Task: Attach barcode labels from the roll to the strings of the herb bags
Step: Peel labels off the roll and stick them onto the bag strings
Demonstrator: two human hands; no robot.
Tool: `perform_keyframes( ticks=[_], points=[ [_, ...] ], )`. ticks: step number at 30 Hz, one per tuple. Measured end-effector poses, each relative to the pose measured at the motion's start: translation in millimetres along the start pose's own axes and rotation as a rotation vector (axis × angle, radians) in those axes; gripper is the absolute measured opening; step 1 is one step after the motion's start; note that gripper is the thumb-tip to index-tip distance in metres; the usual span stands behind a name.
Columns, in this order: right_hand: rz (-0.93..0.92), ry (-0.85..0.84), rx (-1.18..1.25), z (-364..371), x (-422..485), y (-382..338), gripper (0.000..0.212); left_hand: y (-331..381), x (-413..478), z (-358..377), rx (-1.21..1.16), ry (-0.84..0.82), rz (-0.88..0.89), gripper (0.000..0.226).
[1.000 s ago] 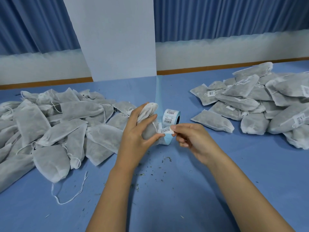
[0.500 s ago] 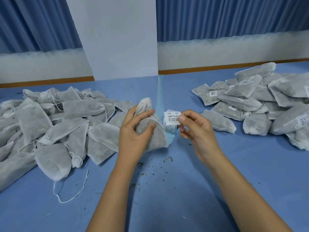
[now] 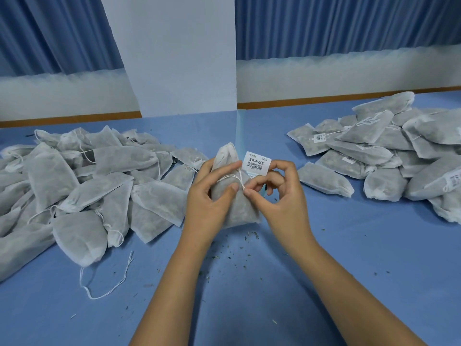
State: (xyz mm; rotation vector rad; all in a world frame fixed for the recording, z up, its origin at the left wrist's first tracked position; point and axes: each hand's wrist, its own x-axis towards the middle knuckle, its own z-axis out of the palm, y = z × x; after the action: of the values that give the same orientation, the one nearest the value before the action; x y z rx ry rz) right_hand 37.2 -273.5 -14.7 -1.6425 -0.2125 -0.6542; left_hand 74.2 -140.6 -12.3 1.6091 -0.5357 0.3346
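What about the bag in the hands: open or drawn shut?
Drawn shut. The bag has its neck bunched tight at the top, and its string runs from there to the right hand, which pinches it.

L hand (image 3: 209,196) grips bag (image 3: 234,211) upright, centre of table (image 3: 349,258). R hand (image 3: 279,196) pinches its string (image 3: 240,178); label (image 3: 256,164) at R index tip, barcode facing cam. Unlabelled pile (image 3: 87,183) left, labelled pile (image 3: 386,151) far right. Herb crumbs (image 3: 239,248) near.

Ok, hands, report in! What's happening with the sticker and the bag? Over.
Left hand grips herb bag. Right hand pinches its string, barcode label held above, not yet on the string. Nothing blocking; herb crumbs on table.
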Motion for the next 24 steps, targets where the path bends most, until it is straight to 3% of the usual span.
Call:
perform_keyframes(
  ticks=[4, 10, 14, 19, 24],
  points=[
    [-0.041, 0.009, -0.118, 4.4, -4.3, -3.1, 0.048, 1.6, 1.9, 4.5, -0.116, 0.042, -0.091, 0.053],
    [-0.111, -0.055, -0.310, 9.5, -6.3, -2.7, 0.039, -1.4, 2.5, 4.9, -0.161, 0.034, -0.130, 0.033],
    [0.016, 0.009, -0.077, 3.4, -3.2, -5.4, 0.012, -4.5, 2.4, 3.6, -0.096, 0.050, -0.129, 0.038],
    [0.153, 0.081, 0.295, -7.4, 6.3, -6.9, 0.001, -3.9, 1.1, 3.4, -0.050, 0.055, -0.124, 0.043],
    [0.098, 0.008, 0.164, -0.9, 2.5, -6.3, 0.019, -2.9, 1.6, 2.8, -0.084, 0.035, -0.102, 0.055]
  ],
)
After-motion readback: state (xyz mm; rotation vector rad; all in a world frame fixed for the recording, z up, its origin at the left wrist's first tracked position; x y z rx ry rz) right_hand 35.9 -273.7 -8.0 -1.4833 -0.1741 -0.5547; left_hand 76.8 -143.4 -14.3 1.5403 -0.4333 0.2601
